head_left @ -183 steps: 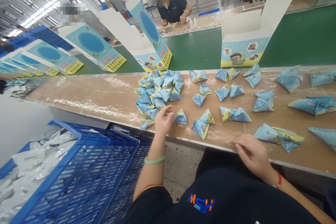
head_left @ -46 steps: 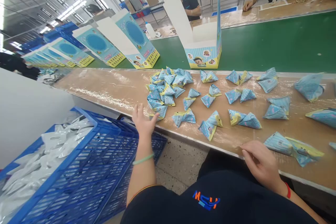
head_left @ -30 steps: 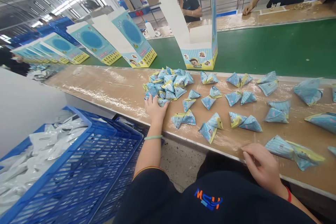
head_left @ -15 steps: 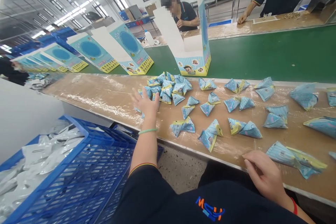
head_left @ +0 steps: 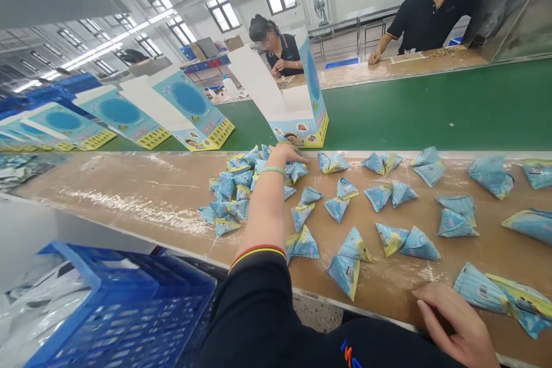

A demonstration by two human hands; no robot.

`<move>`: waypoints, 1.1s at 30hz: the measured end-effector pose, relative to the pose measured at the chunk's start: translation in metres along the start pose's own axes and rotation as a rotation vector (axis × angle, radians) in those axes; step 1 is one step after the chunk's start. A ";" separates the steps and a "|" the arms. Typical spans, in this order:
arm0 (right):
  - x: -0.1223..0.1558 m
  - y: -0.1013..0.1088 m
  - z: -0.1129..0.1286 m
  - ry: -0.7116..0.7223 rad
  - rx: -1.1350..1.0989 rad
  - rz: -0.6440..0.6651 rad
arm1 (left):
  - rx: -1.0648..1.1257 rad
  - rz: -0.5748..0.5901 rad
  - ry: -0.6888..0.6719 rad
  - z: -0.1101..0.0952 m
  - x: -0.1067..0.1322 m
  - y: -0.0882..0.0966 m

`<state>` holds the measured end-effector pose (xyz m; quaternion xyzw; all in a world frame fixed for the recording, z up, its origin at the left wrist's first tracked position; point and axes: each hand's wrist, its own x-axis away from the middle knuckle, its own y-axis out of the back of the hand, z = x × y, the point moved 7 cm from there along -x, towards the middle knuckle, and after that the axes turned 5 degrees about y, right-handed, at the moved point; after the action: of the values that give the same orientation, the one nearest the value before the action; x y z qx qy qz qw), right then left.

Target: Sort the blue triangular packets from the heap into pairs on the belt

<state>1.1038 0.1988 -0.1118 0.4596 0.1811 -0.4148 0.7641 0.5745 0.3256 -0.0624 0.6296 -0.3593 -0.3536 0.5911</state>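
My left hand (head_left: 288,153) reaches over the far side of a pile of blue-and-yellow triangular packets (head_left: 233,188), just in front of an upright open box (head_left: 297,132). Its fingers look spread, the thumb to the right; the fingertips are partly hidden, and I see nothing held. My right hand (head_left: 459,316) rests at the table's near edge, fingers loosely bent, thumb apart, with nothing in it. Beside it lies a pair of packets (head_left: 480,290). More packets, mostly in pairs, such as this pair (head_left: 351,261), are laid out in rows between my hands.
Several similar boxes (head_left: 190,106) stand along the green belt (head_left: 388,106) to the left. A blue crate (head_left: 125,310) with silvery bags (head_left: 56,299) is below the brown table (head_left: 129,184) at left. Two people (head_left: 431,17) sit across the belt.
My left hand has moved from the left side of the pile to its far right part, by the box. The pile is spread further left and nearer. My right hand stays put.
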 end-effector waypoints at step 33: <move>0.019 -0.001 -0.015 0.039 0.050 0.066 | -0.156 0.277 -0.048 0.053 0.102 0.000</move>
<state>1.1154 0.2026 -0.1323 0.4921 0.1703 -0.3850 0.7620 0.5782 0.2110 -0.0668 0.5177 -0.4282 -0.3103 0.6726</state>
